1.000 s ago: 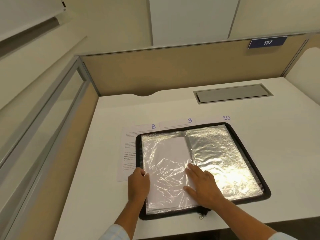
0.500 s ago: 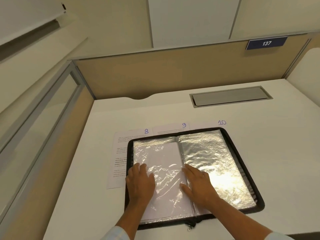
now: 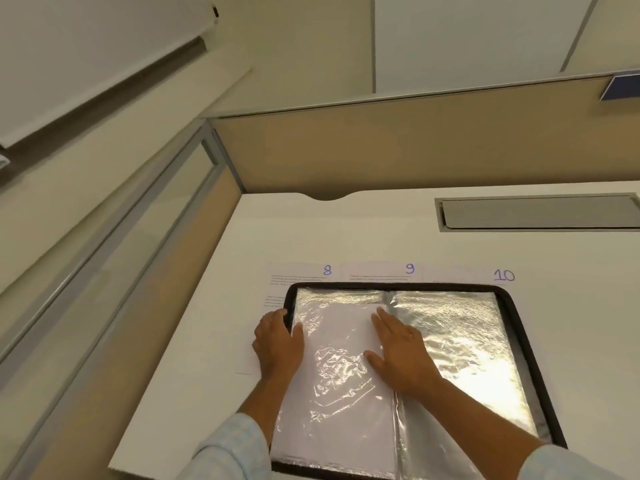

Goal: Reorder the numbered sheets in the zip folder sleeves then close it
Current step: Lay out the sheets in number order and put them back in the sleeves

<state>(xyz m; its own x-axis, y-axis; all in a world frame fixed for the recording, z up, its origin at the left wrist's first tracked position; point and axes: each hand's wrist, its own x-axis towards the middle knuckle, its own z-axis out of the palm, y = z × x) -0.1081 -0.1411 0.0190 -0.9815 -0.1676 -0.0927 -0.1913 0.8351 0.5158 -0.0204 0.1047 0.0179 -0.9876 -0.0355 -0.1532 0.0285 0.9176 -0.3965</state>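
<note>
Hands both lie on the folder's left page. R hand (image 3: 398, 351) is flat, palm down, fingers straight and close together. It presses the plastic sleeve (image 3: 343, 375) just beside the spine, fingertips pointing to the far edge. L hand (image 3: 277, 344) rests at the left side w/ fingers loosely straight over the black zip rim and thumb on the sleeve; it grips nothing that shows.

Half a sec ago L hand was spread on the sleeve itself; now it sits out at the rim. Both hands are further up the page than 1 s ago. Reads as a smoothing stroke, near end toward far end, seating the white sheet (image 3: 339, 327) inside that sleeve. Sheet's number can't be read; the face shows blank.

Zip folder (image 3: 450, 286) lies open and flat on the desk (image 3: 581, 306). Its right page is a crinkled shiny sleeve w/ no hand on it. Under the folder, tops poking past its far edge, left to right: sheet 8 (image 3: 301, 275), sheet 9 (image 3: 381, 273), sheet 10 (image 3: 485, 277).

Those three are outside any sleeve, so the task is prob. well short of done: more inserts, then zip shut. Beyond them are a grey cable hatch (image 3: 536, 213) and a tan partition (image 3: 415, 143).
</note>
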